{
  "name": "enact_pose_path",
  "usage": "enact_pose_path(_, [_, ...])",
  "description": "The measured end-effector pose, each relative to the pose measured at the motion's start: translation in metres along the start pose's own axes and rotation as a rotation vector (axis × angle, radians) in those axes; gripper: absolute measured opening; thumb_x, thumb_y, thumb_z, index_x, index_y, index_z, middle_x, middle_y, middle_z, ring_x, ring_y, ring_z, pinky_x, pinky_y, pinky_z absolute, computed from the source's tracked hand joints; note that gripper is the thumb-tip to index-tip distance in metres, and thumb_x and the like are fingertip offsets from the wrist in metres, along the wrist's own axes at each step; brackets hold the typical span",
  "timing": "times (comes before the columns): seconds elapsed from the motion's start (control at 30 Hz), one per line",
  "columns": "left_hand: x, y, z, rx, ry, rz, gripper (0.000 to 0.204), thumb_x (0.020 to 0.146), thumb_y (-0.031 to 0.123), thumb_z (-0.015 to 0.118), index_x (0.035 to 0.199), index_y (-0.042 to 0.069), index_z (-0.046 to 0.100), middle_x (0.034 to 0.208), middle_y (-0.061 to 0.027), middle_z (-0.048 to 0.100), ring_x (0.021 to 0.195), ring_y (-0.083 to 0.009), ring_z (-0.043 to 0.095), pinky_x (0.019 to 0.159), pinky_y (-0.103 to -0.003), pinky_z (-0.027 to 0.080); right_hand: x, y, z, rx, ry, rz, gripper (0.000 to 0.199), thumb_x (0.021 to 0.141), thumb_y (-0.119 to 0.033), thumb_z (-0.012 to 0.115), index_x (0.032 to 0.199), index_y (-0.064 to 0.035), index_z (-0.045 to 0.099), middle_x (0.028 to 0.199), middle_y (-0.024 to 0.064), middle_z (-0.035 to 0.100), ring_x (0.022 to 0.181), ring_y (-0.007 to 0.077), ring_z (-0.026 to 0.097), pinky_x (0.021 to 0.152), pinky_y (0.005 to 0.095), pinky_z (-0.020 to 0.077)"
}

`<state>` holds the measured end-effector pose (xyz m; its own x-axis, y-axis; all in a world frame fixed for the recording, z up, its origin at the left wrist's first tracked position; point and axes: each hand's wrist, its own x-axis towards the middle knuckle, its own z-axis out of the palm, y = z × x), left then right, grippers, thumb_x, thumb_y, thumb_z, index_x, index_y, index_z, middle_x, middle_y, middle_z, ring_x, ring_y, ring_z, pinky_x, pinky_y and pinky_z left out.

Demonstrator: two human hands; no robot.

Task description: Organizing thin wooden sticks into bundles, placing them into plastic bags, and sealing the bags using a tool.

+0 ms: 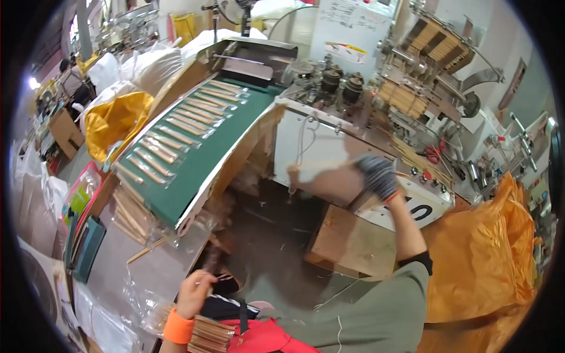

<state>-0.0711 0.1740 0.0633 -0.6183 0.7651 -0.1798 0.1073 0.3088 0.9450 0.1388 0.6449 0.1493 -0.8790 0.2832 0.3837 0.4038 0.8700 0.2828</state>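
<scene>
My left hand [194,294], bare with an orange wristband, is low in front of me with its fingers curled together. A blurred dark shape lies just beyond its fingertips, and what it holds, if anything, I cannot make out. Close under that wrist is a bundle of thin wooden sticks [212,336]. My right hand [378,176] wears a dark striped knit glove and is reached out before the machine cabinet [315,150]. Motion smears its fingers, and a pale streak shows below them. On a green conveyor belt [220,138] lies a row of clear-wrapped wooden sticks [183,125].
More wrapped sticks [130,215] are heaped on the grey table [112,276] at the belt's near end. A cardboard box [353,242] stands on the floor below the cabinet. Orange sacking [482,247] fills the right side. Red-handled scissors [434,154] lie on the machine.
</scene>
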Motion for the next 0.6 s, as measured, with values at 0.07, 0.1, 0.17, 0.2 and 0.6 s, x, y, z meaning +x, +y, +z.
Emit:
enact_pose_path(0.07, [0.003, -0.002, -0.009, -0.149, 0.099, -0.105, 0.01, 0.087, 0.008, 0.055, 0.094, 0.002, 0.057, 0.066, 0.0018, 0.051, 0.056, -0.0032, 0.044, 0.049, -0.018, 0.035, -0.048, 0.133, 0.042, -0.11, 0.163, 0.308, 0.015, 0.078, -0.011, 0.046, 0.084, -0.0088, 0.06, 0.076, 0.0142, 0.061, 0.07, 0.031, 0.06, 0.061, 0.0389, 0.0484])
enact_pose_path(0.1, [0.001, 0.002, -0.014, -0.307, 0.087, -0.18, 0.015, 0.087, 0.009, 0.055, 0.098, 0.0, 0.055, 0.063, 0.0023, 0.048, 0.052, -0.0031, 0.04, 0.046, -0.017, 0.031, -0.073, 0.186, 0.042, -0.276, -0.096, 0.526, 0.019, 0.078, -0.011, 0.047, 0.091, -0.0091, 0.062, 0.08, 0.0128, 0.063, 0.071, 0.0319, 0.061, 0.062, 0.0403, 0.0486])
enact_pose_path(0.17, [0.004, -0.005, -0.021, -0.353, 0.078, -0.208, 0.018, 0.087, 0.013, 0.052, 0.102, 0.002, 0.054, 0.062, 0.003, 0.046, 0.048, -0.0032, 0.037, 0.042, -0.017, 0.027, -0.119, 0.262, 0.045, -0.221, -0.127, 0.709, 0.028, 0.08, -0.014, 0.048, 0.103, -0.0047, 0.061, 0.091, 0.0148, 0.063, 0.083, 0.0308, 0.061, 0.072, 0.0378, 0.048])
enact_pose_path(0.2, [0.002, -0.002, -0.022, -0.337, 0.131, -0.233, 0.019, 0.087, 0.012, 0.052, 0.1, -0.001, 0.054, 0.062, 0.0009, 0.048, 0.048, -0.0048, 0.041, 0.043, -0.018, 0.03, -0.12, 0.265, 0.047, -0.118, -0.118, 0.903, 0.031, 0.081, -0.016, 0.049, 0.106, -0.0025, 0.06, 0.095, 0.0156, 0.063, 0.088, 0.0304, 0.06, 0.076, 0.0366, 0.0473])
enact_pose_path(0.6, [0.009, 0.001, -0.01, -0.225, 0.351, 0.238, 0.022, 0.093, 0.023, 0.049, 0.095, 0.004, 0.06, 0.093, -0.0019, 0.056, 0.083, -0.0097, 0.05, 0.072, -0.023, 0.041, -0.092, 0.08, 0.126, 0.506, -0.158, 0.052, 0.04, 0.081, -0.02, 0.058, 0.117, -0.0024, 0.052, 0.112, 0.0148, 0.055, 0.1, 0.0306, 0.054, 0.087, 0.0389, 0.0436])
